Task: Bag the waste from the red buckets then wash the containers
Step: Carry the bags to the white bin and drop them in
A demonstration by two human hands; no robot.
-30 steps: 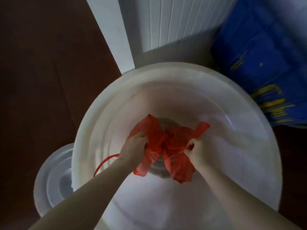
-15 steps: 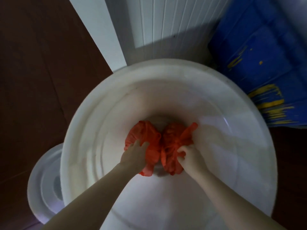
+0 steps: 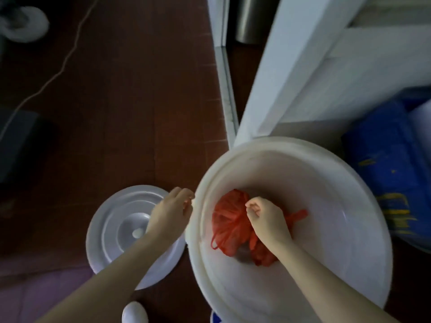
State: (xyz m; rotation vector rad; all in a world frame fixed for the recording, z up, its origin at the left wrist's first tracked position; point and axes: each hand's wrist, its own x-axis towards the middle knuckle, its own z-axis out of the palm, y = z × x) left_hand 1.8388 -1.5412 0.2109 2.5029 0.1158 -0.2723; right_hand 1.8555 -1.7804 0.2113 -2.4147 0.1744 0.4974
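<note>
A large white bucket (image 3: 349, 220) fills the lower right of the head view. At its bottom lies a crumpled red plastic bag (image 3: 229, 220), one handle sticking out to the right. My right hand (image 3: 265, 217) is down inside the bucket on top of the bag, with its fingers curled into the red plastic. My left hand (image 3: 171, 212) is outside the bucket at its left rim, fingers curled against the edge. What is inside the bag is hidden.
The bucket's white round lid (image 3: 121, 229) lies on the dark brown floor under my left forearm. A white door frame (image 3: 263, 85) rises behind the bucket, and a blue sack (image 3: 384, 173) stands to its right. A white cord (image 3: 58, 71) crosses the floor at far left.
My left hand has let go of the red bag and moved out to the bucket's left rim. The view has swung left, showing more floor and the lid.
</note>
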